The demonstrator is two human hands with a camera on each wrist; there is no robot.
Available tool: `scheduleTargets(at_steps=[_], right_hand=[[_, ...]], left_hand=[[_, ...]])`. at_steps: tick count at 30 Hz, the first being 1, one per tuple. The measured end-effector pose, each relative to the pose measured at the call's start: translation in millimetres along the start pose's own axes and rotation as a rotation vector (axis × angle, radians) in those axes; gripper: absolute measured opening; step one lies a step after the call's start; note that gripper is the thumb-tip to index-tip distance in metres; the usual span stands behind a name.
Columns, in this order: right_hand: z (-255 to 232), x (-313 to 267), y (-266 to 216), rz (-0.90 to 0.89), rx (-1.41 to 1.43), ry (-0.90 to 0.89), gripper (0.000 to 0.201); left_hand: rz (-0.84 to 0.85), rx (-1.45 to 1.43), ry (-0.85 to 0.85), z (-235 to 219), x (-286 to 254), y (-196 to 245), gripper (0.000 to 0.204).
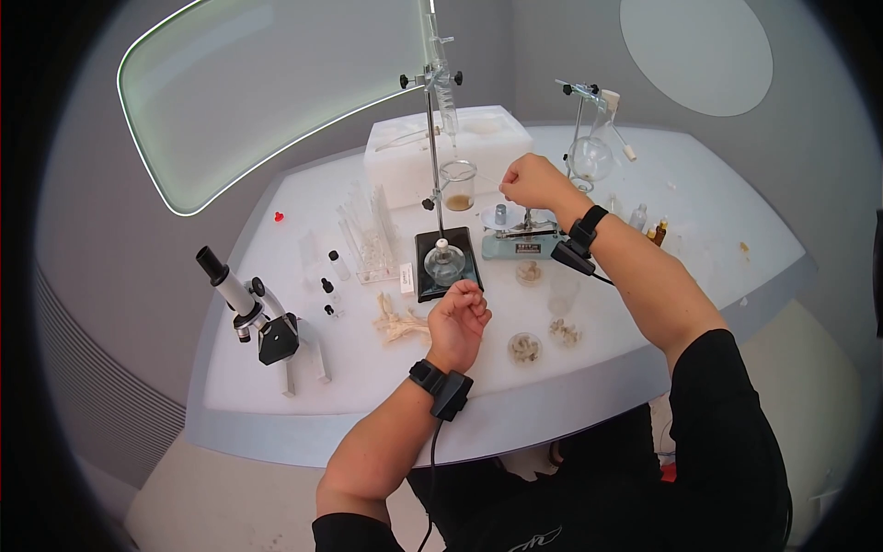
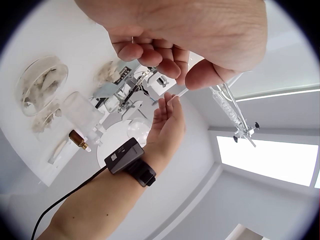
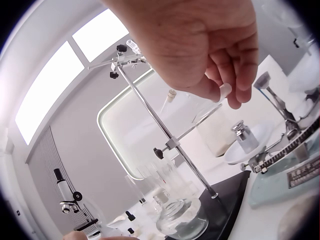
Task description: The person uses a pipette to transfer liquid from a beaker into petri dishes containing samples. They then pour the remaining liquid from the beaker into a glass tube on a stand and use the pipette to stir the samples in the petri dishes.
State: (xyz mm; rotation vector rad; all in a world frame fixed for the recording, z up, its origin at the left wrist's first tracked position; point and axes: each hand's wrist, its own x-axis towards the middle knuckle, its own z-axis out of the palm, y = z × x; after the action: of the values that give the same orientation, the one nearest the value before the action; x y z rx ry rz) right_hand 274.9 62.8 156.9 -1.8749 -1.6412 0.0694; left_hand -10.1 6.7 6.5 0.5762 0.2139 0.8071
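My right hand [image 1: 538, 181] is raised over the balance scale [image 1: 517, 247], thumb and fingertips pinching a thin clear rod [image 1: 488, 177]. The rod points left toward a glass beaker [image 1: 458, 175] on the ring of a metal stand, with brownish matter at its bottom. Part of the rod is hidden by the fingers. A metal weight [image 3: 244, 137] sits on the balance's white pan, just below this hand. My left hand [image 1: 459, 322] hovers palm up in front of the stand, fingers loosely curled and holding nothing. Nearest to it is a round glass spirit lamp [image 1: 444, 265] on the black base.
Dishes of pale dried pieces [image 1: 525, 348] lie right of my left hand, and pale root-like strands [image 1: 395, 320] to its left. A rack of test tubes [image 1: 368, 239], dropper bottles and a microscope [image 1: 262, 313] stand left. A clamped flask [image 1: 591, 158] and brown bottles [image 1: 659, 232] stand right.
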Motion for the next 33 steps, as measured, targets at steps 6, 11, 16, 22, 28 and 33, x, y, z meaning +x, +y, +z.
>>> scheduleTargets(at_steps=[6, 11, 16, 22, 28, 33], right_hand=[[4.3, -4.2, -11.5, 0.104, 0.095, -0.04, 0.021], [9.8, -4.8, -5.0, 0.089, 0.082, -0.017, 0.019], [9.7, -8.5, -7.3, 0.09, 0.062, 0.004, 0.019], [8.7, -10.1, -15.7, 0.122, 0.138, 0.013, 0.022], [5.7, -10.7, -22.2, 0.165, 0.157, -0.028, 0.023], [6.0, -15.6, -27.4, 0.167, 0.174, -0.031, 0.023]], left_hand=[[0.001, -0.001, -0.012, -0.7, -0.1, 0.4, 0.017], [0.005, 0.02, -0.012, -2.9, 1.7, -0.4, 0.017], [0.005, 0.008, -0.012, -1.9, 0.8, 0.5, 0.017], [0.006, 0.012, -0.021, -3.1, 1.8, 0.6, 0.017], [0.005, 0.016, -0.01, -0.9, 0.8, 0.8, 0.017], [0.004, 0.009, -0.012, -0.6, 0.9, 1.4, 0.018]])
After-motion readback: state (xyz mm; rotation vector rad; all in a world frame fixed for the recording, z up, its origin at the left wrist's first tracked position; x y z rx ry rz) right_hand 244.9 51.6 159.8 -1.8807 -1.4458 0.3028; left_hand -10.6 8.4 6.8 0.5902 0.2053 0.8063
